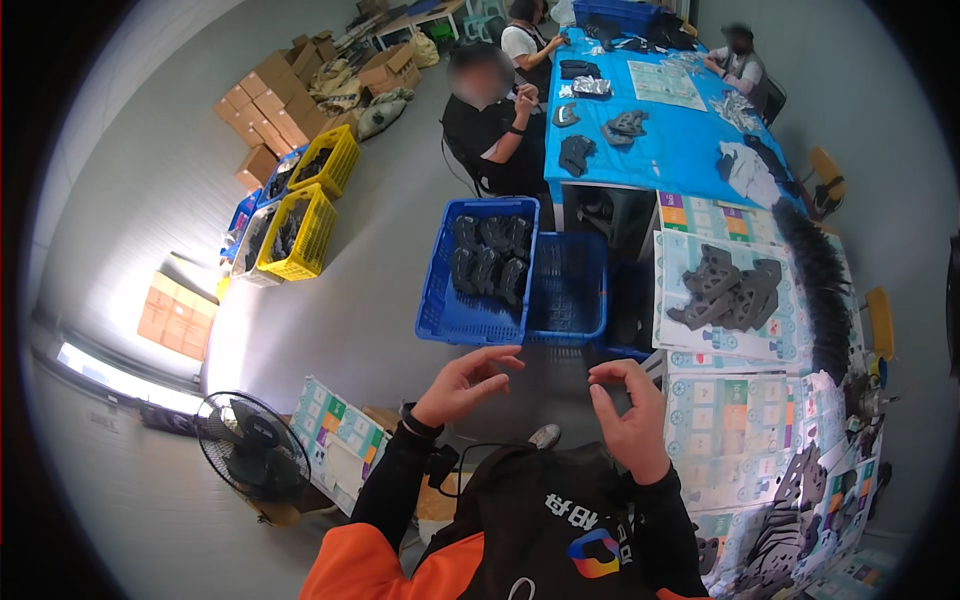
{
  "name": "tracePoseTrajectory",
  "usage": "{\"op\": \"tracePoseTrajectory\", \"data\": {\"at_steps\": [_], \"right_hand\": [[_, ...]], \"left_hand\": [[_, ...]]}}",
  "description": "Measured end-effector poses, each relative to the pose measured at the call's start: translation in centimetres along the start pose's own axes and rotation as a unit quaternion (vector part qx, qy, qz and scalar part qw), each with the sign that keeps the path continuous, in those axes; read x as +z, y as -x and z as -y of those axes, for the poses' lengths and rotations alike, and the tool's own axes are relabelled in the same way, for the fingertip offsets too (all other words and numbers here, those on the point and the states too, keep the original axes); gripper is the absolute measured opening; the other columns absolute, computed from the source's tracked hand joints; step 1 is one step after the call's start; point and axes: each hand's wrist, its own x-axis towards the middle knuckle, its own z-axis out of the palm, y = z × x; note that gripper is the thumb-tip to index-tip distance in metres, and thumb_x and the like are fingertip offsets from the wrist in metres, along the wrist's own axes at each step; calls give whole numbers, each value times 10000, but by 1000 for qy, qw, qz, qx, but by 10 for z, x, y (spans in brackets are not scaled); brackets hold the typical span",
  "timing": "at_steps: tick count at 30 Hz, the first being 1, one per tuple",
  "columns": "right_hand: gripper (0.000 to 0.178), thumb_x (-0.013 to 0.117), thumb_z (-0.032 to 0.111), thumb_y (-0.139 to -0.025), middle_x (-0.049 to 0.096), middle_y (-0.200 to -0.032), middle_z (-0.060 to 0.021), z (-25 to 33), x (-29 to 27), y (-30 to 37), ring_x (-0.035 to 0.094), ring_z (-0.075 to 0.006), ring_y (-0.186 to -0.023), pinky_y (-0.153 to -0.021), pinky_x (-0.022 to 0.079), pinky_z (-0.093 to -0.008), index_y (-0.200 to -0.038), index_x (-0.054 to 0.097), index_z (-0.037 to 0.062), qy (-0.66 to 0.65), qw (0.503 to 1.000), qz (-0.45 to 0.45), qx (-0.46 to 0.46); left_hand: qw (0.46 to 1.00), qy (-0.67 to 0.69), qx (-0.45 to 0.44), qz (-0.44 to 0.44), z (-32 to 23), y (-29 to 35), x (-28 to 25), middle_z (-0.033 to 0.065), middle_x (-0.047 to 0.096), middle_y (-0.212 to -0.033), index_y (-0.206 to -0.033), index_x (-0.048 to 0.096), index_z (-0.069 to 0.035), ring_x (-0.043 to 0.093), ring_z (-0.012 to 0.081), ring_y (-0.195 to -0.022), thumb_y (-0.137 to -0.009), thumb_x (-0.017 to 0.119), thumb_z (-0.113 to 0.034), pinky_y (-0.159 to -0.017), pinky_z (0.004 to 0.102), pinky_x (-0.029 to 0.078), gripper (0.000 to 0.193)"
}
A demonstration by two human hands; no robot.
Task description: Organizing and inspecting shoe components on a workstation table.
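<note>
My left hand (pixel 463 387) is held up in front of me with its fingers apart and nothing in it. To its right, my right hand (pixel 632 415) is raised too, thumb and fingers curved with a gap between them, holding nothing. Just beyond both hands a blue plastic crate (pixel 428 300) holds several dark, curved moulded pieces (pixel 492 250). Against its right side sits a second blue crate (pixel 568 290). On the table to the right of my right hand lies a pile of grey moulded parts with cutouts (pixel 728 290).
A printed-sheet-covered table (pixel 720 400) runs along my right, with a stack of dark parts (pixel 785 535). Ahead, people sit around a blue-covered table (pixel 640 170). A black fan (pixel 252 450) stands at left; yellow crates (pixel 305 235) and cardboard boxes (pixel 275 95) are farther back.
</note>
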Motion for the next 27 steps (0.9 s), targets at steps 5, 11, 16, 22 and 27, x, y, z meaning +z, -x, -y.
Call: {"op": "tracePoseTrajectory", "data": {"at_steps": [5, 11, 16, 22, 27], "right_hand": [[138, 656, 13, -898, 690, -971, -126, -1, -2, 3, 701, -261, -926, -827, 527, -324, -1035, 666, 0, 20, 1000, 0, -1], [126, 654, 27, -919, 697, -966, -117, 2, -7, 2, 704, -242, -920, -815, 528, -316, -1041, 673, 1, 28, 999, -9, 19], [123, 654, 31, -929, 699, -964, -115, 9, -3, -1, 702, -222, -902, -799, 526, -312, -1048, 674, 5, 21, 999, -8, 27], [124, 655, 33, -931, 696, -947, -110, 7, 4, -6, 695, -215, -874, -782, 524, -310, -1052, 675, 7, 24, 1000, -11, 12], [127, 655, 34, -931, 697, -946, -107, 13, 10, -8, 692, -212, -858, -765, 523, -309, -1053, 677, 6, 32, 999, -9, 16]], "left_hand": [[1000, 0, -18, 2, 14, 3, -3, 77, 701, -1246, -1443, 562, -49, 675, 120, -985, -1035, 632, -155, -914, 283, 538, 427], [999, -19, -46, -10, 22, 10, -15, 85, 712, -1181, -1389, 596, -13, 676, 130, -975, -1046, 611, -140, -912, 298, 548, 366], [999, 3, -49, -20, 27, 9, -22, 76, 716, -1152, -1377, 605, -8, 672, 123, -957, -1047, 612, -150, -897, 294, 549, 359], [999, 2, -51, -12, 35, 4, -31, 72, 722, -1132, -1376, 609, -14, 668, 116, -944, -1045, 616, -156, -888, 287, 547, 360], [999, 2, -47, -16, 35, 6, -36, 68, 723, -1131, -1375, 611, -19, 663, 113, -944, -1046, 620, -167, -892, 285, 543, 360]]}}
